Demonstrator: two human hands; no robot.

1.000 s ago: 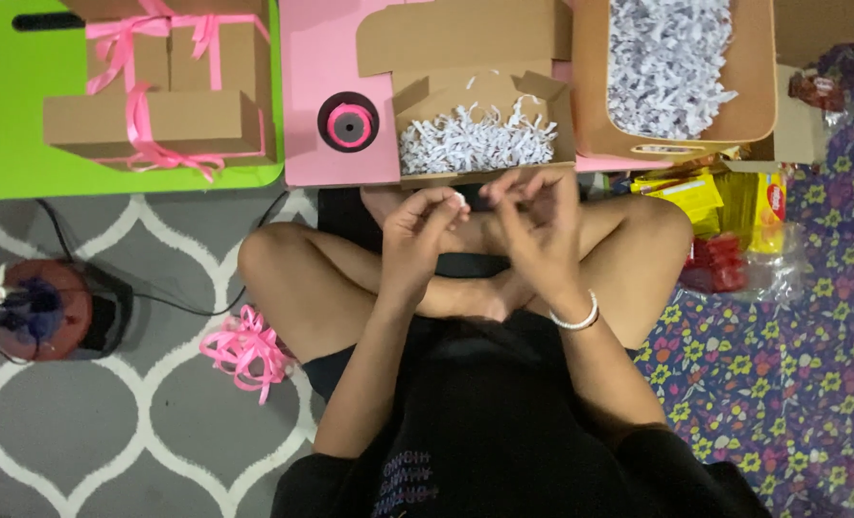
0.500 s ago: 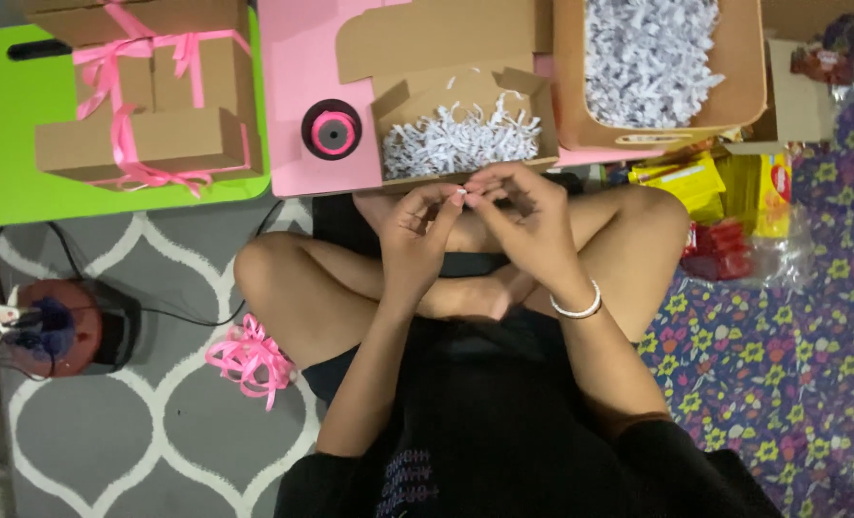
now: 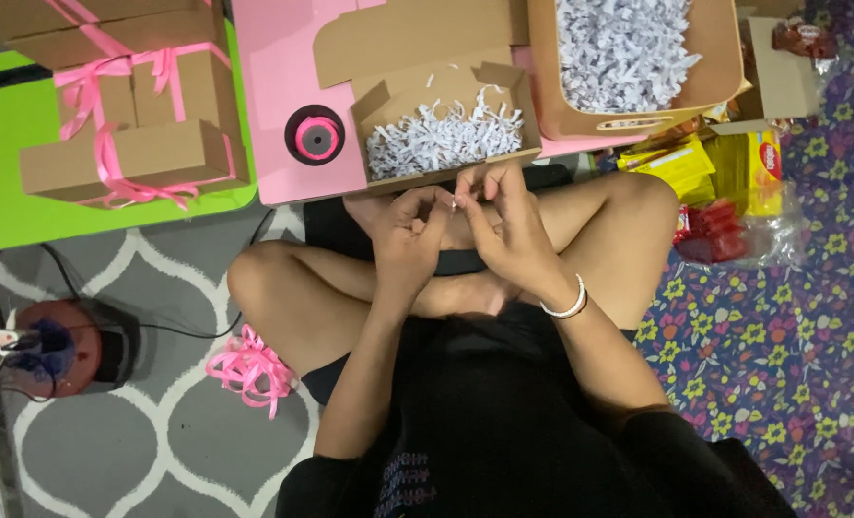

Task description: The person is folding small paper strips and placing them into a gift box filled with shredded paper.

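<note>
I sit cross-legged on the floor with both hands raised over my lap. My left hand [image 3: 409, 235] and my right hand [image 3: 503, 225] meet fingertip to fingertip, pinching a tiny white scrap [image 3: 455, 202] too small to identify. A white bracelet circles my right wrist. Just beyond the hands stands an open cardboard box [image 3: 441, 129] filled with white shredded paper, resting on a pink board [image 3: 273, 96]. A spool of pink ribbon [image 3: 315, 136] lies left of that box.
A larger box of shredded paper [image 3: 628, 62] stands at the back right. Ribbon-tied cardboard boxes [image 3: 125, 120] sit on a green board [image 3: 5, 163]. A pink ribbon bundle [image 3: 246, 367] lies by my left knee. Yellow and red packets [image 3: 724, 192] lie right; a round red device [image 3: 48, 345] left.
My hands have come closer together, fingertips now touching around the small white scrap. The view has shifted slightly, so the boxes sit a little further left.
</note>
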